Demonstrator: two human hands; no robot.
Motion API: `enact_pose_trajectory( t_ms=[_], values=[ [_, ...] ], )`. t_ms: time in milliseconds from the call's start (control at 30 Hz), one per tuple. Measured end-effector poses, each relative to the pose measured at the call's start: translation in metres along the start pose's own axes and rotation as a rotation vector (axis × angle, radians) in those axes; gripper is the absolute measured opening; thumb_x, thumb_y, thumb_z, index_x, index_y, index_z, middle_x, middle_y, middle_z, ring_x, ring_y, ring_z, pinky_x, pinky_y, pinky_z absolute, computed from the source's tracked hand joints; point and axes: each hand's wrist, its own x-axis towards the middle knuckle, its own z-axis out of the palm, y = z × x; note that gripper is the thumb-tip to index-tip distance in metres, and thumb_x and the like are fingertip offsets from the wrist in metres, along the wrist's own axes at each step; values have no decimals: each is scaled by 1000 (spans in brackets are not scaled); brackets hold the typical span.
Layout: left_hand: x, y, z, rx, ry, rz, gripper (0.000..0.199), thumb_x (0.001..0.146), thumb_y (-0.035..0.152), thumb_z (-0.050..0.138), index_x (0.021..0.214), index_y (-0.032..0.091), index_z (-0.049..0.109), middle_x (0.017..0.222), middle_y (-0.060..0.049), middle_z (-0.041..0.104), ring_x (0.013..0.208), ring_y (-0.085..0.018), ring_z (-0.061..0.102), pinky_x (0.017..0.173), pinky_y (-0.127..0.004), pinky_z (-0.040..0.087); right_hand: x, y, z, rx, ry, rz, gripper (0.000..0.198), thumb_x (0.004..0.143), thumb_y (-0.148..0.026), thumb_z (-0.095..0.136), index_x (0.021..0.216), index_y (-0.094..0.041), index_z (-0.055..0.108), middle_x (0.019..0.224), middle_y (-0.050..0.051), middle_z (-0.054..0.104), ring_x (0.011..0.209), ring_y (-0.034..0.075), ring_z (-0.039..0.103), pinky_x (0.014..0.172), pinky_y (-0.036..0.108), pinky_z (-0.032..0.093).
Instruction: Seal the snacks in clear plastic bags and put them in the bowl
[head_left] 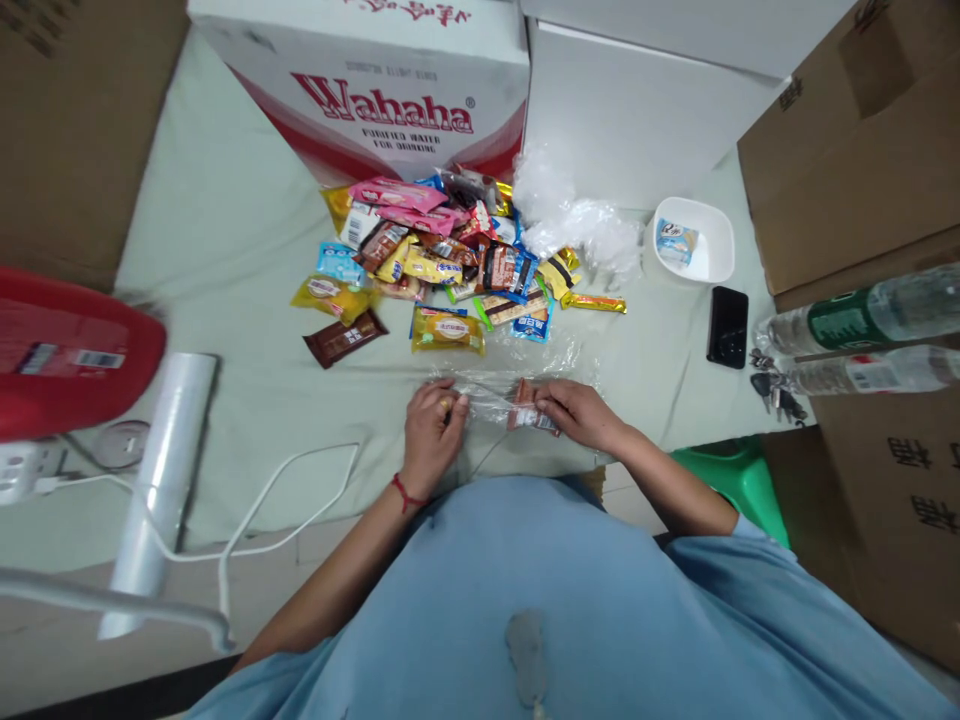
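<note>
Near the front edge of the cloth-covered table lies a clear plastic bag [487, 397]. My left hand [435, 428] is closed on the bag's left side, fingers curled and thumb pressed in. A small brown snack packet [525, 405] sits at the bag's right end, with my right hand [579, 412] pinching it; whether it is inside the bag or on top I cannot tell. Just beyond my hands is a heap of wrapped snacks [442, 265], with a yellow packet [448, 330] closest and a dark brown packet [345, 338] to the left.
Behind the heap stands a Wahaha carton [390, 100], with crumpled clear bags [574, 215] beside it. To the right are a white tub [709, 232], a black phone [727, 327], keys [778, 392] and bottles [855, 318]. A plastic film roll [169, 450] and white cable [281, 545] lie left.
</note>
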Motion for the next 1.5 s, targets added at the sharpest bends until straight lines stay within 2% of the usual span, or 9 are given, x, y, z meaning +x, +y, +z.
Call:
enact_pose_trajectory(
  t_ms=[133, 233, 400, 567, 833, 1000, 1200, 1333, 1500],
  values=[
    [-11, 6, -7, 22, 173, 60, 24, 107, 35, 48, 92, 23, 62, 103, -8, 73, 121, -26, 65, 109, -48, 49, 2, -3, 3, 47, 19, 123, 25, 110, -35, 41, 100, -22, 61, 86, 3, 71, 81, 20, 65, 79, 30, 46],
    [-25, 20, -15, 173, 418, 303, 8, 96, 27, 65, 103, 23, 64, 109, -9, 71, 123, -28, 63, 105, -47, 48, 5, -6, 3, 85, -1, 166, 25, 111, -37, 38, 99, -24, 54, 75, 0, 67, 74, 20, 64, 78, 30, 46],
    [-22, 45, -6, 260, 78, 719, 27, 94, 14, 64, 120, 24, 68, 108, -5, 80, 102, -22, 70, 85, -38, 45, 9, -9, 3, 202, -31, 181, 25, 112, -41, 35, 98, -26, 48, 72, -2, 66, 65, 19, 64, 74, 31, 47],
    [-2, 48, 19, 387, -65, 603, 35, 103, 19, 53, 134, 20, 68, 133, -10, 77, 90, -22, 68, 76, -40, 41, 9, -11, 5, 262, 13, 224, 26, 111, -46, 38, 97, -26, 48, 74, -2, 66, 68, 19, 65, 72, 30, 47],
    [0, 48, 27, 342, 60, 546, 43, 102, 21, 56, 144, 25, 61, 147, -13, 68, 100, -24, 69, 87, -40, 49, 7, -5, -31, 90, 41, 168, 30, 109, -39, 45, 93, -22, 64, 86, 3, 71, 81, 20, 66, 79, 31, 46],
    [-2, 51, 27, 334, 334, 514, 14, 95, 27, 73, 107, 21, 67, 102, -11, 73, 90, -24, 63, 82, -39, 47, 36, -6, -46, -135, 196, 52, 22, 104, -37, 56, 106, -19, 70, 105, 10, 73, 97, 23, 65, 86, 33, 45],
    [-11, 46, 23, 391, 122, 480, 7, 98, 24, 64, 102, 22, 70, 91, -7, 72, 83, -23, 59, 76, -39, 37, 60, -27, -27, -220, -146, 21, 24, 90, -32, 79, 110, -20, 71, 101, 8, 73, 101, 26, 62, 76, 30, 39],
    [-15, 40, 26, 448, 4, 510, 16, 102, 21, 60, 113, 21, 71, 89, -6, 75, 82, -23, 59, 75, -40, 35, 62, -15, -22, -71, -23, 131, 7, 94, -13, 64, 95, -17, 69, 92, 4, 70, 85, 19, 60, 75, 28, 38],
    [-16, 40, 25, 478, 84, 562, 8, 101, 24, 64, 105, 22, 72, 78, -3, 72, 75, -21, 55, 73, -39, 34, 53, -12, -26, 5, 65, 157, 7, 97, -22, 64, 99, -17, 69, 90, 3, 67, 83, 18, 58, 76, 27, 38]
  ],
)
